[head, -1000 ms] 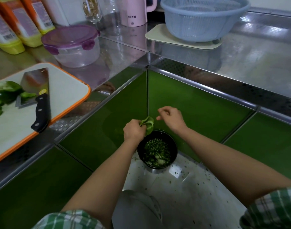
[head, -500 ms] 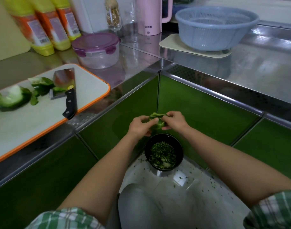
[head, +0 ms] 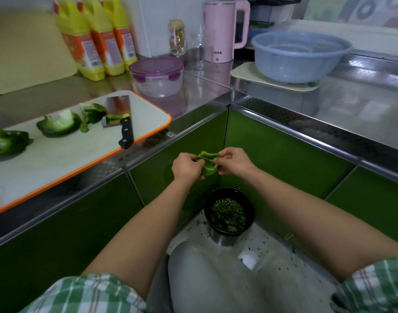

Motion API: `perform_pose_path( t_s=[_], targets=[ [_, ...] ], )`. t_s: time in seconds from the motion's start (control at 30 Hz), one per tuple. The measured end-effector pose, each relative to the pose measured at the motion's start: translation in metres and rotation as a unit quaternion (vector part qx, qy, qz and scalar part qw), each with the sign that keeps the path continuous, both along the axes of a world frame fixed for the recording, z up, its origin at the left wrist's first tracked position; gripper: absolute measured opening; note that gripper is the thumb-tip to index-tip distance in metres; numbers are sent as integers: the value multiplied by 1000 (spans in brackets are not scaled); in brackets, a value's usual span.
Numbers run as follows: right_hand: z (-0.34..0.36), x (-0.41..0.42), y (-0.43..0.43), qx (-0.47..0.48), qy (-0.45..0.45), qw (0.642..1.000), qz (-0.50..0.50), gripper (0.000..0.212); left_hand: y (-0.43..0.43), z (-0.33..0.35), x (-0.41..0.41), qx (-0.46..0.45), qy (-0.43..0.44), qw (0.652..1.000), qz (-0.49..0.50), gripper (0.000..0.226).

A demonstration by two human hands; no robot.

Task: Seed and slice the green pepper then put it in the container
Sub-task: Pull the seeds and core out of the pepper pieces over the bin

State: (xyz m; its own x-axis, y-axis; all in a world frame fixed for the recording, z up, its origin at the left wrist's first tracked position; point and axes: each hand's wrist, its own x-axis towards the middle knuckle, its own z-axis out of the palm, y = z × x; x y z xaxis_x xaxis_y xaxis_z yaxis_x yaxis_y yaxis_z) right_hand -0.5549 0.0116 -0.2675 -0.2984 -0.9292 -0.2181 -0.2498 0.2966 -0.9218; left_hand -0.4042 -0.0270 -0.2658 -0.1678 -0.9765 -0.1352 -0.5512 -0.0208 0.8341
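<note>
Left hand (head: 185, 166) grips one side of a green pepper piece (head: 208, 163), fingers curled round it. Right hand (head: 235, 162) pinches the opposite edge. The piece is held in the air between both hands, in front of the green cabinet corner and above a black-rimmed bin (head: 251, 203) on the floor, which holds chopped green scraps.

Hazards noted:
- The hands sit toward the far side of the bin rather than squarely over it. Anything picked off may miss the opening; flecks lie scattered on the floor around it.
- The piece is held from two sides. A hard tug could tear the thin wall unevenly, or slip it from one grip and drop it among the waste.
- The cleaver (head: 117, 109) lies flat on the cutting board (head: 58, 159), its handle reaching the orange rim nearest the person. A returning arm could knock it.
- The lidded container (head: 158, 75) stands shut behind the board and must be opened before filling.

Condition of the piece: bright, glossy green, curled, with a wavy upper edge and its hollow side upward. Whether seeds remain inside cannot be told. Three larger pepper pieces (head: 58, 126) rest uncut on the board, one showing pale pith.
</note>
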Motion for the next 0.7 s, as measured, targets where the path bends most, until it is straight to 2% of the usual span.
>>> perform_pose_path(
  t_s=[0.2, 0.3, 0.4, 0.47, 0.53, 0.63, 0.7],
  targets=[
    [-3, -24, 2, -14, -49, 997, -65, 23, -7, -2, -9, 24, 13, 1000, 4, 11],
    [-3, -25, 2, -6, 3, 1000, 4, 21, -7, -3, -16, 34, 10, 999, -16, 10],
    [-5, -24, 0, 21, 27, 999, -22, 9, -8, -6, -20, 37, 7, 999, -25, 8],
    [-5, -26, 0, 15, 16, 998, -52, 16, -9, -7, -19, 39, 2, 999, -22, 8],
    [-4, -26, 3, 11, 20, 999, -26, 17, -11, -8, -17, 46, 2, 999, -22, 8],
    [-4, -20, 5, 46, 69, 996, 25, 18, -9, -5, -12, 46, 1, 998, -31, 7],
    [-4, -18, 4, 43, 105, 993, -8, 23, -7, -1, -7, 38, 0, 999, -28, 8]
  ],
)
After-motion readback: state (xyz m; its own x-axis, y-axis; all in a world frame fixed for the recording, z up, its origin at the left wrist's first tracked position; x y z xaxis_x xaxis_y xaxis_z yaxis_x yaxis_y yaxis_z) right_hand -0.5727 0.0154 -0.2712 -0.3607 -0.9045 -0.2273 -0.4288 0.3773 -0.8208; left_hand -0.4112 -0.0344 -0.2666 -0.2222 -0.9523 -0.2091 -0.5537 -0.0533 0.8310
